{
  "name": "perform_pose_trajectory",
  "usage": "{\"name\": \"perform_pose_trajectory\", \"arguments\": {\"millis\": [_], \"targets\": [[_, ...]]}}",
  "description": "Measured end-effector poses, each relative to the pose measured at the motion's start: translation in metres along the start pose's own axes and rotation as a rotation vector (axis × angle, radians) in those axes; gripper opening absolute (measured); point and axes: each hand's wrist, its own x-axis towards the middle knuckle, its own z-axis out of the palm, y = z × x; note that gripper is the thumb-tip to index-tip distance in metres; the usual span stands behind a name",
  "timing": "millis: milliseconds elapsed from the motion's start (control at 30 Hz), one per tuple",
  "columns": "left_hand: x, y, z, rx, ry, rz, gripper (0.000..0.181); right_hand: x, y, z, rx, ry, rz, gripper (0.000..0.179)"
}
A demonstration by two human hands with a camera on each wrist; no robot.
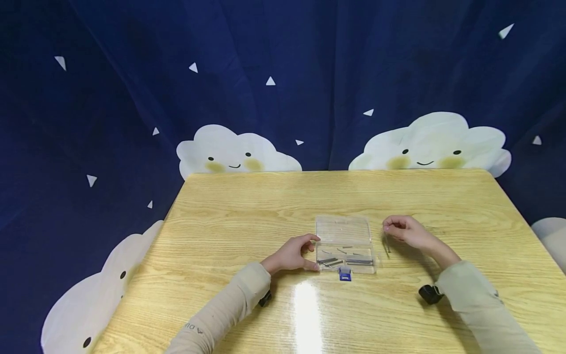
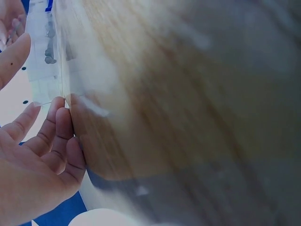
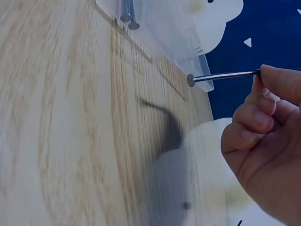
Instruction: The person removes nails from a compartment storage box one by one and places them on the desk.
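A clear plastic box lies on the table with its lid folded back and its blue latch toward me. Several long nails fill the front part, and smaller ones are scattered behind them. My left hand holds the box's left side, thumb at the front corner and fingers farther back. To the right of the box, my right hand pinches a long nail by its pointed end between thumb and forefinger. Its flat head hangs down, above the tabletop.
The wood-grain table ends at a dark blue curtain printed with white clouds. A small black device sits at the right wrist, and another at the left. Bright glare crosses the table in front of the box.
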Motion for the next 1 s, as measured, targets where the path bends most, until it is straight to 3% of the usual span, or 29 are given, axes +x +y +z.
{"name": "perform_pose_trajectory", "arguments": {"millis": [300,1000], "targets": [[-0.001,0.001,0.0,-0.005,0.0,0.005,0.064,0.003,0.017,-0.008,-0.003,0.006,0.063,0.024],[0.0,0.001,-0.001,-0.003,-0.032,-0.039,0.066,0.009,0.035,-0.019,0.173,0.001,0.298,0.028]]}}
